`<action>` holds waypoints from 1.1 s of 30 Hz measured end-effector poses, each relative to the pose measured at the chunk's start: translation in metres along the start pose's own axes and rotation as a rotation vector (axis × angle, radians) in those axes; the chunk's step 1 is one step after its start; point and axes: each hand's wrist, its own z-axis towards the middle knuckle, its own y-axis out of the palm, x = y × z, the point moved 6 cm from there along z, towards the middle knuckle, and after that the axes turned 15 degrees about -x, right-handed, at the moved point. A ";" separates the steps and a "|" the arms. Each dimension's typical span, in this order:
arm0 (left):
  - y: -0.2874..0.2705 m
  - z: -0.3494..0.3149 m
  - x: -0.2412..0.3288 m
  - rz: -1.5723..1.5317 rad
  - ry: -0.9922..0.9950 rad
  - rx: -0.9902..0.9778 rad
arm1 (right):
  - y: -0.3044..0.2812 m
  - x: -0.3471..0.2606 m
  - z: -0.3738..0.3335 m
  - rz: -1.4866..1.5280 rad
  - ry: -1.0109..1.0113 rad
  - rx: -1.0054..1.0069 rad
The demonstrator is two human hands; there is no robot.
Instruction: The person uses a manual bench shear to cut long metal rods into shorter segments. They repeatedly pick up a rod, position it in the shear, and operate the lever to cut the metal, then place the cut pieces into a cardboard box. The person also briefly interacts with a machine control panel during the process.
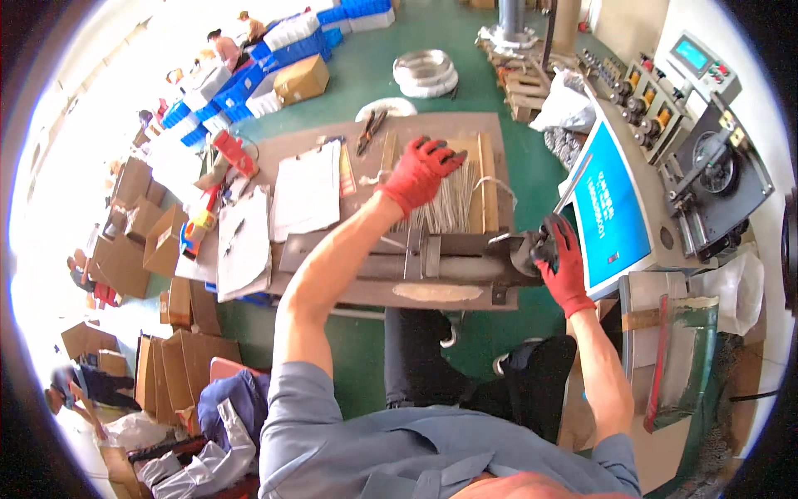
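Observation:
My left hand, in a red glove with dark fingertips, is over the upper end of a bundle of thin pale rods. Its fingers are spread and bent a little, with no rod visibly gripped. The rods lie side by side between two wooden strips on the table. Closer to me is a long grey metal fixture with a crosswise bracket. My right hand, gloved the same way, is at the fixture's right end beside a dark rounded part. Its dark fingers are curled together; what they hold is hidden.
Papers, pliers and a red tool lie on the table. To the right stands a machine with rollers and a blue panel. Wire coils sit beyond; cardboard boxes and people are at left.

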 end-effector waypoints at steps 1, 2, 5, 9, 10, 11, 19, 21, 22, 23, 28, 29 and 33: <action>-0.010 0.010 0.008 -0.092 0.003 0.026 | -0.006 0.003 -0.007 -0.025 0.024 0.042; -0.025 0.017 0.020 -0.189 0.009 0.048 | -0.009 0.007 -0.017 -0.018 0.030 0.060; -0.058 0.032 0.054 -0.329 0.071 0.141 | -0.017 0.014 -0.050 0.001 0.035 0.092; -0.072 0.060 0.113 -0.542 0.229 0.114 | -0.027 0.015 -0.106 -0.018 0.103 0.081; -0.077 0.067 0.131 -0.591 0.277 0.095 | -0.032 0.016 -0.117 -0.027 0.105 0.084; -0.078 0.074 0.152 -0.589 0.324 0.046 | -0.038 0.016 -0.132 -0.033 0.115 0.082; -0.030 0.098 0.217 -0.437 0.502 -0.246 | -0.089 0.038 -0.270 -0.161 0.404 0.220; -0.036 0.096 0.216 -0.454 0.454 -0.297 | -0.104 0.042 -0.319 -0.180 0.501 0.298; -0.029 0.095 0.213 -0.514 0.416 -0.305 | -0.115 0.043 -0.341 -0.187 0.555 0.341; -0.029 0.093 0.212 -0.468 0.392 -0.250 | -0.125 0.043 -0.363 -0.196 0.597 0.388; -0.036 0.104 0.225 -0.395 0.256 -0.437 | -0.169 0.061 -0.482 -0.239 0.896 0.641; -0.042 0.104 0.230 -0.318 0.261 -0.391 | -0.175 0.068 -0.504 -0.227 0.951 0.693; -0.054 0.110 0.255 -0.258 0.302 -0.219 | -0.211 0.081 -0.529 -0.123 0.982 0.796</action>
